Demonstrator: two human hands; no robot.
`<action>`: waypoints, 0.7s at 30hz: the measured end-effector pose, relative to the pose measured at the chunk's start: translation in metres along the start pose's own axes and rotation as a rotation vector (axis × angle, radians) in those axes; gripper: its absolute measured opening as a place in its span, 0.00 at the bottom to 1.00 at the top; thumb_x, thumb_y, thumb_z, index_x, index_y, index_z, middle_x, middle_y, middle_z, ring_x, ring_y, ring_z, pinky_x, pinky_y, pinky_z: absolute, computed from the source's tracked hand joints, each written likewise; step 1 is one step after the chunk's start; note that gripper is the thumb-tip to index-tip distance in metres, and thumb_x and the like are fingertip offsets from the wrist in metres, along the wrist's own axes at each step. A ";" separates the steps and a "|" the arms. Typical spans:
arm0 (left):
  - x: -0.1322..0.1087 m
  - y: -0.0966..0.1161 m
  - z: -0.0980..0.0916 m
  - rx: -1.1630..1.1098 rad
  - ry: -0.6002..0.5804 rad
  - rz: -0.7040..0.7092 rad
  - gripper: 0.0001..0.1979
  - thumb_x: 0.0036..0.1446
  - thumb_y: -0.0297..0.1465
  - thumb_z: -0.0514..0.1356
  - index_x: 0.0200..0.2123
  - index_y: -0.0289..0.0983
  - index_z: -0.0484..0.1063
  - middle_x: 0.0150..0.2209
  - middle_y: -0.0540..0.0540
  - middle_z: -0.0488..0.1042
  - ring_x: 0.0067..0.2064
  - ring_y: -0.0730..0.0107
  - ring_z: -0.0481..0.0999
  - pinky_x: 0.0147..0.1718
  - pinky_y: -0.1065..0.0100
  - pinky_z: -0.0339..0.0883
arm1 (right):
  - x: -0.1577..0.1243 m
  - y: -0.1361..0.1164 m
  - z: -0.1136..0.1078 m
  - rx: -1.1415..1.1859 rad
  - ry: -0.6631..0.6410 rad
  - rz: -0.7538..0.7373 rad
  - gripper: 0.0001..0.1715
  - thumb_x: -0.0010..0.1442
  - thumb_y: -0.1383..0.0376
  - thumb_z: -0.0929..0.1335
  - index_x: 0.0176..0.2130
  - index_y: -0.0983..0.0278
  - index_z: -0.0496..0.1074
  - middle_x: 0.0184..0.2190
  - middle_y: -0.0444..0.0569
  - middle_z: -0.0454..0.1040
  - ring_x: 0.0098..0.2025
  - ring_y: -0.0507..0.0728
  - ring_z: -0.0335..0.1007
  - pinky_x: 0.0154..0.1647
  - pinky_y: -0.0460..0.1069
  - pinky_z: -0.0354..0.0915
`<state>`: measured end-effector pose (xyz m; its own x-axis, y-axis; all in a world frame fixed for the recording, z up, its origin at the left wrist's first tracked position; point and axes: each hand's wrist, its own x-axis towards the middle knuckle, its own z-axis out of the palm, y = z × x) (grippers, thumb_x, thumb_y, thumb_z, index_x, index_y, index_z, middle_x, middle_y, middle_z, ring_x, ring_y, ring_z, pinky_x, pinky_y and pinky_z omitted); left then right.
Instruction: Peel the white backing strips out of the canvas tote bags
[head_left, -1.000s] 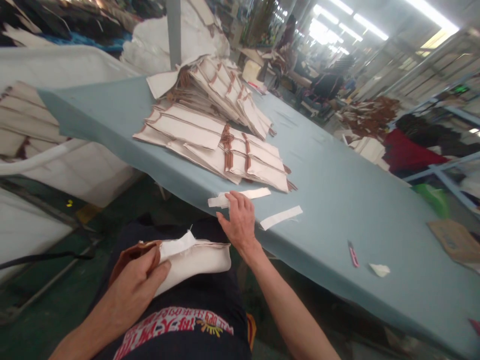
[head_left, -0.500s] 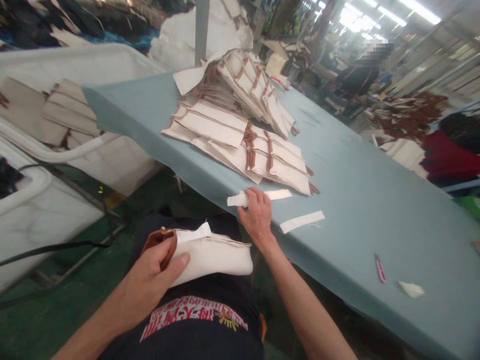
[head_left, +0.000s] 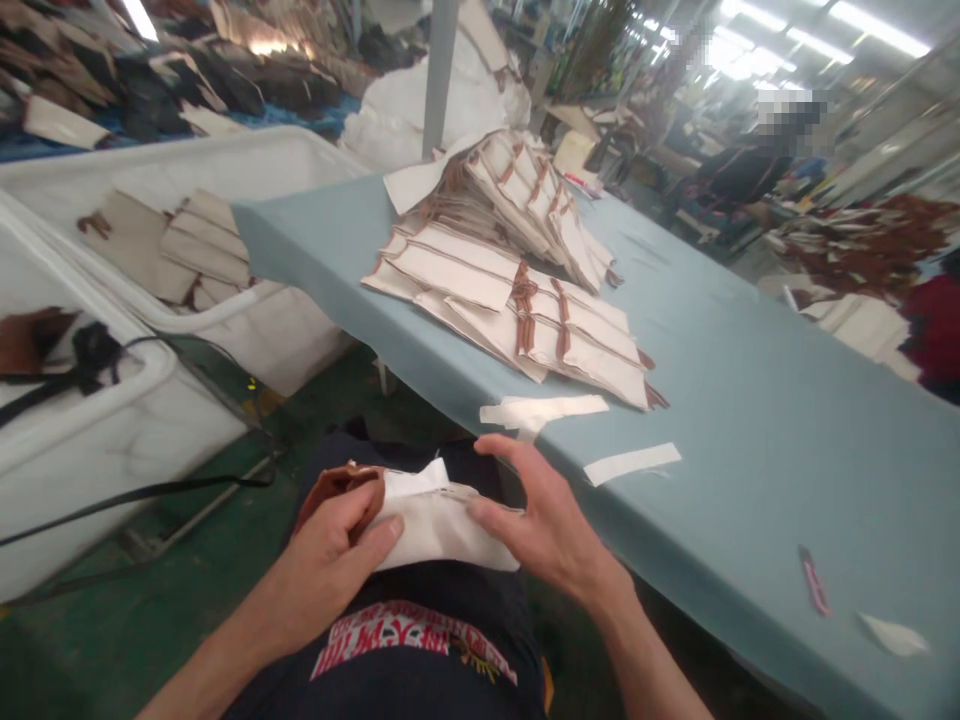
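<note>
My left hand (head_left: 341,550) is closed on the brown-edged end of a folded cream fabric piece (head_left: 442,535) above my lap. A short white strip (head_left: 416,480) sticks up from the fold. Over the right end of the piece is my right hand (head_left: 536,505), with thumb and fingers apart. Its thumb lies at the fabric's upper edge; whether it presses there I cannot tell. Loose white strips (head_left: 555,408) lie near the table's edge, just beyond that hand. Another white strip (head_left: 634,464) rests separately to their right.
The blue-green table (head_left: 750,420) runs off to the right. Stacked cream pieces with brown trim (head_left: 480,265) cover its far left part. A pink-handled cutter (head_left: 814,580) and a pale scrap (head_left: 892,634) lie at right. White bins (head_left: 289,165) stand left. A person (head_left: 739,180) is in the background.
My right hand has let go of the strips at the table edge and come back to the right end of the cream fabric piece. My left hand keeps its hold. The view has shifted slightly.
</note>
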<state>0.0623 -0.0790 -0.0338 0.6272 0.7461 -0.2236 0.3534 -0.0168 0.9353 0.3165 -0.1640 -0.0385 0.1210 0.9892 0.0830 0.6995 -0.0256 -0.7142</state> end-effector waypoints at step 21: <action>-0.035 -0.072 0.009 -0.276 0.628 0.095 0.20 0.73 0.50 0.61 0.45 0.42 0.83 0.43 0.44 0.89 0.43 0.57 0.89 0.46 0.66 0.81 | -0.019 0.004 0.007 -0.153 -0.297 -0.209 0.21 0.82 0.52 0.62 0.42 0.57 0.77 0.30 0.48 0.84 0.27 0.56 0.80 0.29 0.47 0.65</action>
<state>0.0207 -0.1100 -0.0960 0.0962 0.9953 -0.0136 0.0747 0.0064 0.9972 0.3117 -0.1816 -0.0475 -0.2286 0.9735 -0.0049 0.7873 0.1819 -0.5891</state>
